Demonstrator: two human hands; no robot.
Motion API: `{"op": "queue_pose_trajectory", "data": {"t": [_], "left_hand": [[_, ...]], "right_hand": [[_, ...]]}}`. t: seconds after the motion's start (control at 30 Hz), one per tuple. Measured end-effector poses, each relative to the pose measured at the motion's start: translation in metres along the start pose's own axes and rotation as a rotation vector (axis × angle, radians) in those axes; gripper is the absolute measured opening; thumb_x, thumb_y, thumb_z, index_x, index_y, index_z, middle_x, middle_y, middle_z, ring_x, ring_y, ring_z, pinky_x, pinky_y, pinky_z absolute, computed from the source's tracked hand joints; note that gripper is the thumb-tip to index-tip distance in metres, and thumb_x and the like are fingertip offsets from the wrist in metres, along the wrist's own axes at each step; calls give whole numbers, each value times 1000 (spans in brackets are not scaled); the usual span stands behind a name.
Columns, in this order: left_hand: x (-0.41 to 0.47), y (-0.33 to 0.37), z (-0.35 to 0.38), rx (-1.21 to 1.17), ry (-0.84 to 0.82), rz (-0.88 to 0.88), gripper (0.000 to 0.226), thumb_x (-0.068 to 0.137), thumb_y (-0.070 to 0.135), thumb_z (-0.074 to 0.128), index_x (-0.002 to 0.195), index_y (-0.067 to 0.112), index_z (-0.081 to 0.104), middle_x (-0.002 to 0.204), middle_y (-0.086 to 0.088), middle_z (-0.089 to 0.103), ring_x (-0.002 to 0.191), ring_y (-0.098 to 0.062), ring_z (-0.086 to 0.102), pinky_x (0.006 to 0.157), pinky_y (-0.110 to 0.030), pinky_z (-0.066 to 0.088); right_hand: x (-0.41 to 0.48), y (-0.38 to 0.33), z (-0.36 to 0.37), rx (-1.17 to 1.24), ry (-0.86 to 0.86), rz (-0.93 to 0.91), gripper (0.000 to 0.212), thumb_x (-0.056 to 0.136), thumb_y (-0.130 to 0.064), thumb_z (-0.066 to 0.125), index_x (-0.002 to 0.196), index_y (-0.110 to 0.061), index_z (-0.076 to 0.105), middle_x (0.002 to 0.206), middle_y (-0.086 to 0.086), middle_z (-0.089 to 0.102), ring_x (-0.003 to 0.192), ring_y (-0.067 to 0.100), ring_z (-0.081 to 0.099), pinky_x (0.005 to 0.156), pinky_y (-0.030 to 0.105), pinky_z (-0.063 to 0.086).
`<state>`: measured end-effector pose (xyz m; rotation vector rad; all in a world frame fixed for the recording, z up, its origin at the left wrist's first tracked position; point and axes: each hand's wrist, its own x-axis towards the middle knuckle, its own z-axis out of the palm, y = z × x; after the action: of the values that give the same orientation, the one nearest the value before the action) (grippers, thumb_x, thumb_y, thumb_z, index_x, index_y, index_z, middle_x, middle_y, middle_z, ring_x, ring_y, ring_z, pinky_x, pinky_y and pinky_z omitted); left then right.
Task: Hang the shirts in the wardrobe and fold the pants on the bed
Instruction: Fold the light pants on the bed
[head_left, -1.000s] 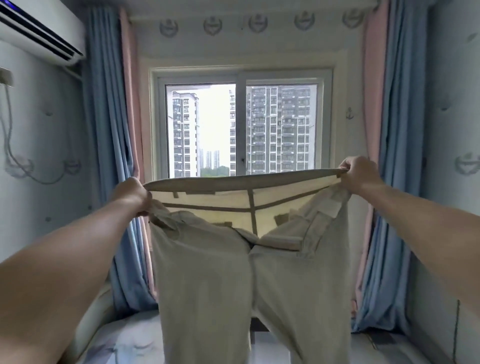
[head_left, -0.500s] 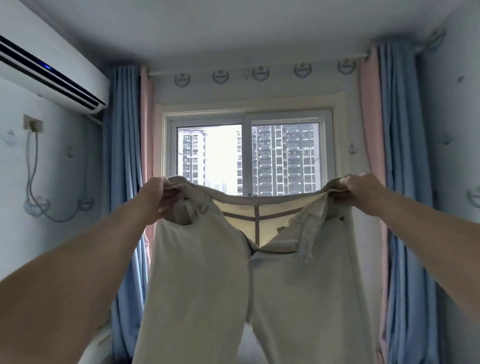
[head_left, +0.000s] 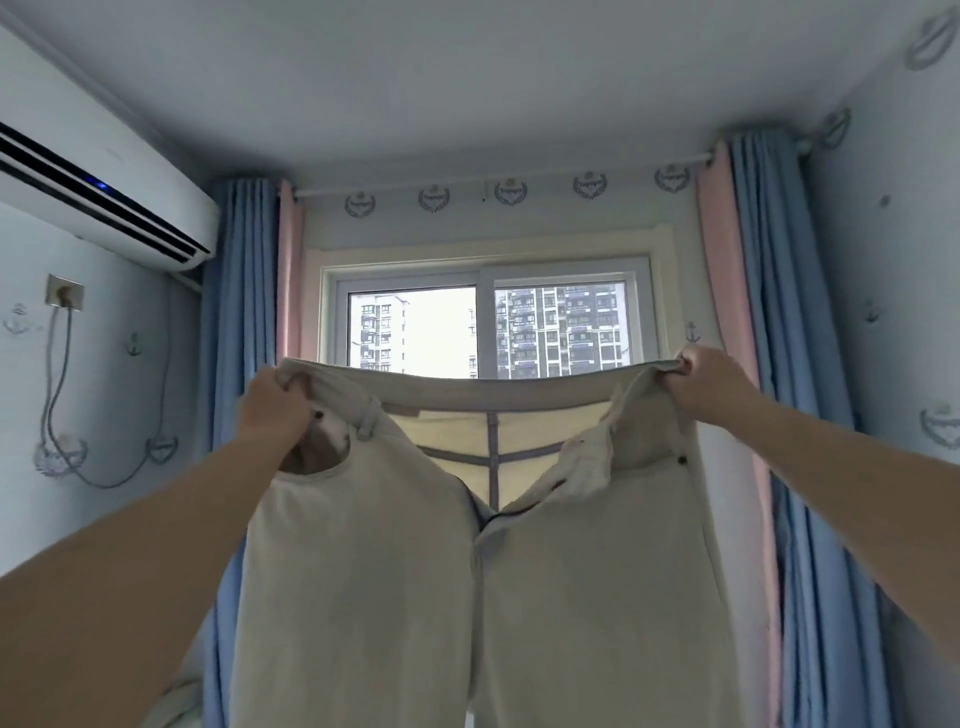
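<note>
A pair of pale beige pants (head_left: 363, 582) hangs in the air in front of the window, held up high by the waistband with the fly open and both legs dropping out of the bottom of the view. My left hand (head_left: 275, 410) grips the left end of the waistband by the pocket. My right hand (head_left: 711, 387) grips the right end. The waistband is stretched taut between them. The bed, the wardrobe and any shirts are out of view.
A window (head_left: 488, 327) lies straight ahead, with blue and pink curtains (head_left: 239, 322) on both sides. An air conditioner (head_left: 104, 197) is mounted high on the left wall, with a socket and cable (head_left: 65, 299) below it.
My head has tilted upward, so the ceiling now shows and the bed has left the view. Both hands have raised the pants and kept their grip on the waistband.
</note>
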<state>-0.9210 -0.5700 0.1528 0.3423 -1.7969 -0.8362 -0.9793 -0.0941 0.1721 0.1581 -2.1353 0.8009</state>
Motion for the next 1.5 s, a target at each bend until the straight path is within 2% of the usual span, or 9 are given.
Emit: {"op": "queue_pose_trajectory", "data": {"t": [0.2,0.3,0.43,0.57,0.73,0.97,1.3,1.4,1.5], "left_hand": [[-11,13,0,44,-201,-262,37,102,16,46,129,-7,56,132,-26,58,118,-40,57,85,-35,41],[-23,27,3,-114,-309,-367,38,105,13,35,129,-7,59,132,-22,59,122,-38,57,102,-36,46],[-51,56,11,-596,-468,-476,40,99,-6,28,86,-4,66,72,-18,72,61,-27,68,52,-34,59],[-81,95,17,-727,-651,-370,33,94,-11,29,103,-3,60,97,-22,62,73,-27,63,65,-36,57],[-118,123,20,-734,-813,-264,16,102,8,46,96,6,60,79,-9,65,67,-23,66,60,-33,58],[-140,117,15,-813,-1087,-136,57,72,6,70,126,13,56,109,-10,69,95,-27,70,72,-38,58],[-158,107,34,-841,-761,-89,34,85,-12,61,114,4,67,110,-22,72,101,-37,71,87,-50,60],[-147,102,28,-887,-738,-135,32,88,-11,59,109,11,68,98,-13,74,83,-26,73,69,-36,61],[-132,96,15,-978,-771,-151,33,90,-9,59,108,17,70,93,-9,76,77,-22,74,67,-34,61]], "right_hand": [[-11,-23,5,532,-151,454,14,86,-8,73,79,0,64,48,6,48,29,16,39,36,18,30],[-19,-39,10,671,-344,612,3,86,-9,75,87,-9,73,57,0,41,34,7,32,34,16,33],[-32,-59,19,963,-645,561,13,86,-10,74,80,-4,65,72,11,61,63,19,59,55,26,58],[-47,-90,28,1029,-825,441,14,86,-6,71,75,-4,63,71,12,61,69,23,63,68,34,63],[-60,-132,25,993,-941,248,14,85,-5,59,73,-8,64,79,9,64,66,15,54,61,22,45],[-73,-151,8,934,-780,310,16,79,-20,61,72,-9,70,74,3,70,64,15,53,65,25,46],[-86,-150,9,827,-577,85,16,88,-16,64,96,-6,73,102,5,70,91,21,60,80,31,45],[-80,-114,8,690,-255,27,35,92,-33,67,124,-18,67,130,2,63,122,24,55,89,33,41],[-89,-74,20,714,-410,254,93,73,-68,72,151,-34,35,160,4,34,141,30,39,109,50,34]]}}
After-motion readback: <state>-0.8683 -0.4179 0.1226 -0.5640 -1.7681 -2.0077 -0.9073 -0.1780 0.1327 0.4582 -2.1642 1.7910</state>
